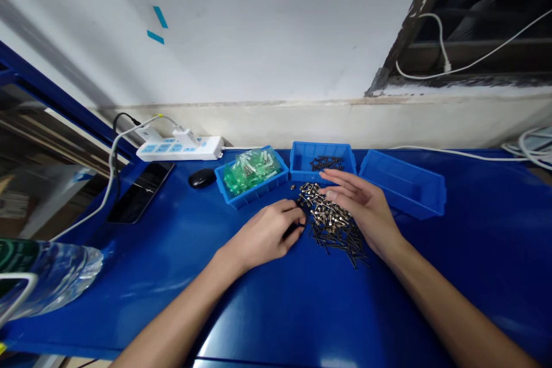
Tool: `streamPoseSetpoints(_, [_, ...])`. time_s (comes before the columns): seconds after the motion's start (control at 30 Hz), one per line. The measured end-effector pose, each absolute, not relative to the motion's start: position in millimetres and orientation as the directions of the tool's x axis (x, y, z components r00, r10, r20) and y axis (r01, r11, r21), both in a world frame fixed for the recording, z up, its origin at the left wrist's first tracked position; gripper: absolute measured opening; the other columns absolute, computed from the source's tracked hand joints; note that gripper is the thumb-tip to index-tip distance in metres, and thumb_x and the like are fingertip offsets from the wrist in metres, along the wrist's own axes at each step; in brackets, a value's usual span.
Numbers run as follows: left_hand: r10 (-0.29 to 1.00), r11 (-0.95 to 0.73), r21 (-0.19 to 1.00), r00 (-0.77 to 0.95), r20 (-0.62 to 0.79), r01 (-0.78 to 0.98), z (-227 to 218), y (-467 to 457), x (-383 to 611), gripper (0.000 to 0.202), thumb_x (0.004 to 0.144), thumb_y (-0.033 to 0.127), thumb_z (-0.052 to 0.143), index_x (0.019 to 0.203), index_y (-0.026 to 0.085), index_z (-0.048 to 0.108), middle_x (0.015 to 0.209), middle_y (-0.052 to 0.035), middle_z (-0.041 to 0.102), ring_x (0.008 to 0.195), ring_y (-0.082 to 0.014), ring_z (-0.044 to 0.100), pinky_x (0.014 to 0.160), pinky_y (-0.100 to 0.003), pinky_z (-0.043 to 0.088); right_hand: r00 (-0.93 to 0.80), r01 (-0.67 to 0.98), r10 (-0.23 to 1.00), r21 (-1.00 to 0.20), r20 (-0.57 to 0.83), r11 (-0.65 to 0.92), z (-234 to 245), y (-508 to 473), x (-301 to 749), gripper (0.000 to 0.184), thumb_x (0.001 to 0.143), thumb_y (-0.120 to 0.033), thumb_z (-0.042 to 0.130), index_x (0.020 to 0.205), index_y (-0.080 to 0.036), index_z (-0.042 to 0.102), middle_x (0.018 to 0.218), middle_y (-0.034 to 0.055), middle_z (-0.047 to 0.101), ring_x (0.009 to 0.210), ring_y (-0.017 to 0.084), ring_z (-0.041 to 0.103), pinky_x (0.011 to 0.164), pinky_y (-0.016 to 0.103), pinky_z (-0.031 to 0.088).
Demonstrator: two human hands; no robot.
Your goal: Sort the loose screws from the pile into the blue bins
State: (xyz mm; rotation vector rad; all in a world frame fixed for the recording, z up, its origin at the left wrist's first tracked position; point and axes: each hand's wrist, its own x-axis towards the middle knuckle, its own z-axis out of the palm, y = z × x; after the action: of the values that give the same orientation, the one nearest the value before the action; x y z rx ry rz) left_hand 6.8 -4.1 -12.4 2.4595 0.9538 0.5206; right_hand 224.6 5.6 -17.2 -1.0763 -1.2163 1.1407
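Note:
A heap of small dark screws and silver-headed fasteners (334, 224) lies on the blue table (302, 310). My left hand (267, 233) rests at the heap's left edge, fingers curled and pinched on a small dark piece. My right hand (360, 204) hovers over the heap's right side, fingers stretched out and apart, holding nothing. Behind the heap stand three blue bins: the left bin (252, 175) holds green and clear plastic parts, the middle bin (322, 162) holds a few dark screws, the right bin (403, 183) looks bare inside.
A white power strip (181, 148) with cables sits at the back left, beside a black mouse (202, 178) and a dark phone (140, 192). A clear plastic bottle (47, 276) lies at the left edge. A wall rises behind the table.

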Motion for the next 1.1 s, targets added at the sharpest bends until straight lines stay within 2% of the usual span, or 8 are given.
streamPoseSetpoints(0.2, [0.738, -0.641, 0.536, 0.633, 0.235, 0.549, -10, -1, 4, 0.014, 0.096, 0.011, 0.054, 0.099, 0.015, 0.066, 0.095, -0.0069, 0.069, 0.082, -0.0185, 0.066, 0.077, -0.032, 0.056, -0.093, 0.069, 0.992, -0.993, 0.088, 0.095, -6, 2, 221, 0.017, 0.075, -0.029, 0.077, 0.092, -0.024, 0.08, 0.097, 0.0061, 0.082, 0.088, 0.024, 0.079, 0.087, 0.04, 0.063])
streamPoseSetpoints(0.33, [0.769, -0.606, 0.606, 0.575, 0.281, 0.515, -7, -1, 5, 0.013, 0.095, 0.013, 0.054, 0.098, 0.016, 0.066, 0.092, -0.0051, 0.069, 0.076, -0.0155, 0.065, 0.074, -0.03, 0.056, -0.207, 0.234, 0.972, -0.958, 0.114, 0.162, -5, -2, 217, 0.02, 0.079, -0.029, 0.074, 0.097, -0.024, 0.082, 0.096, 0.0061, 0.082, 0.088, 0.025, 0.078, 0.082, 0.039, 0.064])
streamPoseSetpoints(0.47, [0.774, -0.608, 0.647, 0.526, 0.354, 0.46, -5, -2, 7, 0.012, 0.096, 0.015, 0.054, 0.095, 0.016, 0.066, 0.089, -0.0045, 0.069, 0.076, -0.0146, 0.064, 0.073, -0.028, 0.055, -0.284, 0.295, 0.95, -0.931, 0.131, 0.217, -7, -3, 217, 0.018, 0.082, -0.029, 0.071, 0.095, -0.025, 0.083, 0.092, 0.0052, 0.083, 0.084, 0.025, 0.078, 0.08, 0.041, 0.064])
streamPoseSetpoints(0.63, [0.779, -0.615, 0.668, 0.453, 0.433, 0.419, -3, -4, 9, 0.011, 0.096, 0.016, 0.057, 0.092, 0.015, 0.068, 0.083, -0.0033, 0.07, 0.072, -0.0132, 0.063, 0.069, -0.026, 0.053, -0.285, 0.229, 0.956, -0.964, 0.065, 0.134, -9, 0, 220, 0.02, 0.08, -0.032, 0.076, 0.096, -0.023, 0.083, 0.095, 0.0063, 0.082, 0.088, 0.025, 0.079, 0.085, 0.041, 0.064])
streamPoseSetpoints(0.83, [0.817, -0.557, 0.746, 0.405, 0.411, 0.365, -2, -5, 11, 0.01, 0.096, 0.019, 0.061, 0.092, 0.015, 0.07, 0.082, -0.0032, 0.072, 0.071, -0.0127, 0.064, 0.069, -0.025, 0.055, -0.287, 0.052, 0.951, -0.993, -0.115, -0.104, -3, 1, 220, 0.024, 0.067, -0.035, 0.088, 0.085, -0.021, 0.081, 0.075, 0.0053, 0.08, 0.072, 0.022, 0.078, 0.074, 0.037, 0.063])
streamPoseSetpoints(0.97, [0.791, -0.592, 0.707, 0.446, 0.418, 0.387, -3, -5, 9, 0.007, 0.096, 0.022, 0.063, 0.097, 0.016, 0.067, 0.081, -0.0017, 0.069, 0.071, -0.013, 0.063, 0.069, -0.026, 0.055, -0.217, 0.059, 0.97, -0.994, -0.106, -0.095, -2, 3, 221, 0.021, 0.068, -0.037, 0.087, 0.075, -0.02, 0.08, 0.064, 0.0042, 0.076, 0.061, 0.019, 0.073, 0.063, 0.032, 0.06])
streamPoseSetpoints(1.03, [0.741, -0.646, 0.64, 0.543, 0.394, 0.417, -5, -6, 8, 0.01, 0.097, 0.023, 0.062, 0.102, 0.016, 0.067, 0.089, -0.0037, 0.069, 0.08, -0.0154, 0.065, 0.075, -0.029, 0.056, -0.129, 0.025, 0.99, -0.999, -0.05, -0.047, -5, 5, 222, 0.02, 0.07, -0.038, 0.085, 0.077, -0.02, 0.081, 0.07, 0.0057, 0.078, 0.067, 0.021, 0.074, 0.067, 0.034, 0.061])
streamPoseSetpoints(1.1, [0.663, -0.71, 0.571, 0.665, 0.343, 0.413, -8, -6, 7, 0.016, 0.099, 0.024, 0.062, 0.111, 0.016, 0.068, 0.103, -0.0075, 0.07, 0.094, -0.0193, 0.067, 0.085, -0.033, 0.057, -0.011, -0.07, 1.0, -0.997, 0.025, 0.024, -10, 7, 223, 0.024, 0.072, -0.038, 0.084, 0.091, -0.023, 0.082, 0.091, 0.0075, 0.082, 0.083, 0.024, 0.078, 0.08, 0.039, 0.062])
